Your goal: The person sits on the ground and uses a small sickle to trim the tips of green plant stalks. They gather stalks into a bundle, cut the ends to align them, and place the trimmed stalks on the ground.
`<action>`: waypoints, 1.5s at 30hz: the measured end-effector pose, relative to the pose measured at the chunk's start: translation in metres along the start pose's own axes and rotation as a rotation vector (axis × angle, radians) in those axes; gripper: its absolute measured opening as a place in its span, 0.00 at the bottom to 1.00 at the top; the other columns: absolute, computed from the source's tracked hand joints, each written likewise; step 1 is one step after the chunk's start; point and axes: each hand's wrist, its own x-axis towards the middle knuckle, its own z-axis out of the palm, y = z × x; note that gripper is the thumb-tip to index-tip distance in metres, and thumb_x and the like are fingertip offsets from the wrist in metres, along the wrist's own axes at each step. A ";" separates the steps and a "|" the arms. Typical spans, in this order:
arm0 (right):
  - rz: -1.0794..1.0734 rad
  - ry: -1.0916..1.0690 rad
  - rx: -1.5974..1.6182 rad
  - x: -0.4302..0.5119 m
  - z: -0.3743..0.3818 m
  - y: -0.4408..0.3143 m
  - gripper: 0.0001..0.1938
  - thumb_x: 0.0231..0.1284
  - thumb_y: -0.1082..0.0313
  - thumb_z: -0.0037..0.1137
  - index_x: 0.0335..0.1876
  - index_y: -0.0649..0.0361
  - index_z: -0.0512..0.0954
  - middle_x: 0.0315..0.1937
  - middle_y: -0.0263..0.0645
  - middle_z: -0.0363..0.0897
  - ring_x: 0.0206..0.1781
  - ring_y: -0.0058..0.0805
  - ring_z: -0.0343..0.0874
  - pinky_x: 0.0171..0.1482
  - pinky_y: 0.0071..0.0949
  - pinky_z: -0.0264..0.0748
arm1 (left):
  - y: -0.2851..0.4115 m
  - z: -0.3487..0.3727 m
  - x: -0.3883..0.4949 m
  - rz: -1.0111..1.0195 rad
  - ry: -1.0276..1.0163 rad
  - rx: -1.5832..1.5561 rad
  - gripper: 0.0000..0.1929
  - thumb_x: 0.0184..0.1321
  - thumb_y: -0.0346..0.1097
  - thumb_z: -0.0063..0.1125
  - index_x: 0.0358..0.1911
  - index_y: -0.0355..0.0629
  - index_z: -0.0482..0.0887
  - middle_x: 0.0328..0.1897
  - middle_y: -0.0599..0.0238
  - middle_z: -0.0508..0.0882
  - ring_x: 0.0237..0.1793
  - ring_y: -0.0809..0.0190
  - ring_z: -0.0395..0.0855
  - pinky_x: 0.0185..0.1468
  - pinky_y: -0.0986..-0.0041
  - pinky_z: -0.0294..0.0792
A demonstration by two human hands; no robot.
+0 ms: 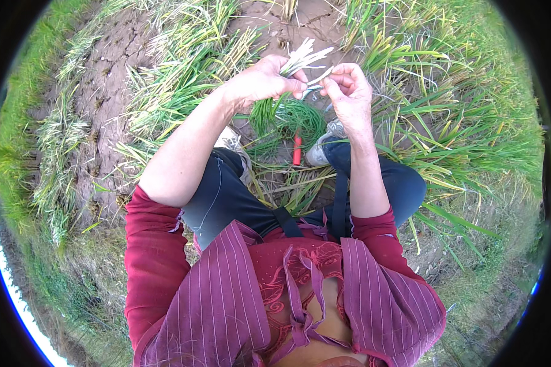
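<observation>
My left hand (273, 80) is closed around a small bundle of pale-ended cut stalks (305, 57), their ends fanned out above the thumb. Opposite it, my right hand (349, 89) pinches a single thin pale stalk (320, 77) that runs across to the left fingers. Just below the hands lies a tangle of thin green strands (300, 117); whether it is grass or twine I cannot tell. A red tool handle (297, 149) stands out from under it, between my shoes. Whatever the handle belongs to is hidden.
Light-coloured shoes (319, 151) and bent knees in dark trousers (220, 192) flank the green tangle. Cut rice-like stalks lie in swaths to the left (179, 87) and right (422, 105). Cracked bare mud (112, 91) shows between them, with standing green plants (14, 156) at the far left.
</observation>
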 end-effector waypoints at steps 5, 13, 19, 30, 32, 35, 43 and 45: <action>-0.116 0.372 0.135 0.023 -0.048 0.005 0.07 0.53 0.80 0.48 0.36 0.58 0.70 0.26 0.33 0.76 0.27 0.15 0.73 0.26 0.10 0.66 | 0.003 -0.003 0.000 0.020 -0.013 -0.092 0.04 0.50 0.31 0.55 0.30 0.42 0.78 0.25 0.69 0.80 0.24 0.74 0.71 0.26 0.82 0.61; 0.148 -0.083 0.099 0.003 -0.017 -0.006 0.12 0.53 0.68 0.57 0.43 0.57 0.70 0.26 0.29 0.74 0.25 0.12 0.68 0.25 0.11 0.62 | -0.003 -0.003 0.004 0.014 -0.037 -0.112 0.08 0.49 0.34 0.57 0.32 0.41 0.77 0.25 0.69 0.80 0.22 0.75 0.67 0.26 0.83 0.60; 0.146 -0.268 0.078 0.008 -0.003 -0.003 0.06 0.53 0.70 0.56 0.34 0.57 0.71 0.21 0.27 0.70 0.21 0.11 0.64 0.24 0.12 0.59 | -0.006 0.000 0.003 0.005 -0.049 -0.025 0.09 0.51 0.38 0.59 0.32 0.42 0.78 0.23 0.72 0.78 0.22 0.75 0.68 0.26 0.83 0.61; -0.009 -0.387 -0.024 -0.001 0.018 0.021 0.14 0.61 0.61 0.47 0.47 0.62 0.71 0.37 0.33 0.75 0.42 0.19 0.72 0.44 0.20 0.66 | 0.005 -0.011 0.001 0.023 -0.004 -0.382 0.09 0.57 0.39 0.54 0.34 0.41 0.79 0.23 0.76 0.74 0.18 0.78 0.60 0.26 0.83 0.58; -0.025 -0.453 -0.056 -0.002 0.021 0.030 0.13 0.62 0.61 0.46 0.45 0.63 0.72 0.34 0.31 0.75 0.39 0.16 0.71 0.43 0.20 0.66 | 0.009 -0.013 0.001 0.064 0.090 -0.372 0.11 0.60 0.41 0.50 0.31 0.41 0.77 0.24 0.74 0.74 0.17 0.77 0.58 0.26 0.83 0.57; 0.073 -0.371 0.030 0.009 0.005 0.040 0.10 0.61 0.64 0.47 0.38 0.63 0.75 0.25 0.26 0.72 0.32 0.13 0.69 0.39 0.17 0.66 | 0.010 -0.038 -0.001 0.208 0.203 -0.474 0.11 0.62 0.41 0.45 0.29 0.43 0.74 0.25 0.70 0.75 0.17 0.76 0.58 0.27 0.81 0.60; 0.285 -0.256 0.034 0.005 -0.047 0.101 0.09 0.60 0.65 0.48 0.39 0.61 0.77 0.30 0.29 0.76 0.32 0.14 0.70 0.42 0.18 0.68 | 0.001 -0.102 -0.007 0.346 0.792 -0.723 0.13 0.66 0.39 0.36 0.27 0.42 0.72 0.36 0.54 0.81 0.31 0.60 0.73 0.48 0.67 0.67; 0.377 -0.253 0.128 0.005 -0.057 0.117 0.10 0.60 0.65 0.48 0.42 0.59 0.76 0.35 0.31 0.78 0.35 0.13 0.71 0.43 0.17 0.69 | -0.002 -0.114 -0.015 0.437 0.675 -0.872 0.14 0.66 0.38 0.32 0.27 0.40 0.68 0.32 0.55 0.77 0.33 0.57 0.73 0.55 0.60 0.65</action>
